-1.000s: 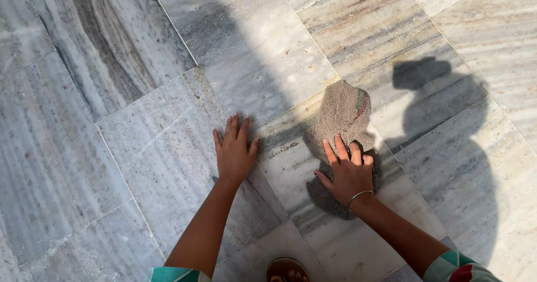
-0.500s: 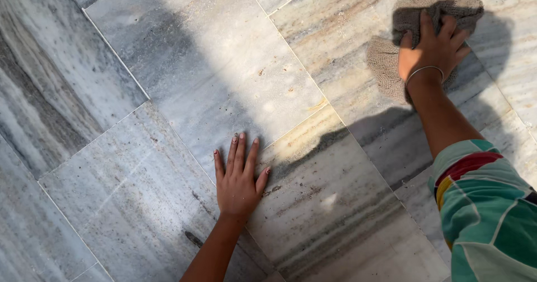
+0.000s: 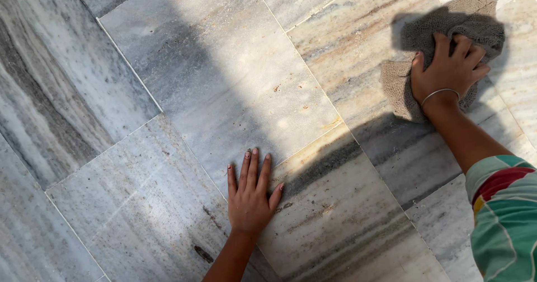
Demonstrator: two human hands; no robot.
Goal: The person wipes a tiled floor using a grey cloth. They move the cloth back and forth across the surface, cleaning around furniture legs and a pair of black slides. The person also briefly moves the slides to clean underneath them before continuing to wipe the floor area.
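Grey-and-cream veined marble tile floor (image 3: pixel 184 64), sunlit, shadow across.
Right hand (image 3: pixel 447 69) fingers curled, bunching coarse beige woven cloth (image 3: pixel 400 86); left hand (image 3: pixel 250 195) flat, fingers spread on floor.

We count two hands: a left hand (image 3: pixel 250 198) flat on the floor (image 3: pixel 168 92) and a right hand (image 3: pixel 447 69) on the one cloth (image 3: pixel 447 22) (a brown, coarse-woven rag). One thin bangle (image 3: pixel 439 93) circles the right wrist. One striped sleeve (image 3: pixel 503 215) shows.
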